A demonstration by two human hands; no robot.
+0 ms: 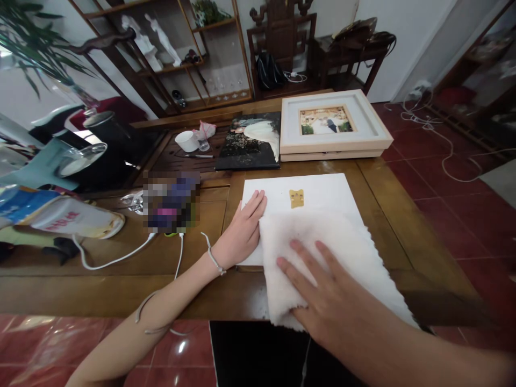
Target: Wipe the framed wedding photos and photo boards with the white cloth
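A white board with a gold hanger plate lies flat on the wooden table. My left hand rests on its left edge, fingers stretched out and holding nothing. A fluffy white cloth covers the board's near right part and droops past the table's front edge. My right hand presses on this cloth with its fingers spread, the thumb at the cloth's near edge. A greyish smudge marks the cloth by the fingertips.
Behind the board lie a dark photo panel and stacked pale wood frames. Left of them are a white cup, a blurred-out device with white cables, and a white bag. The wooden table ends at right above red floor tiles.
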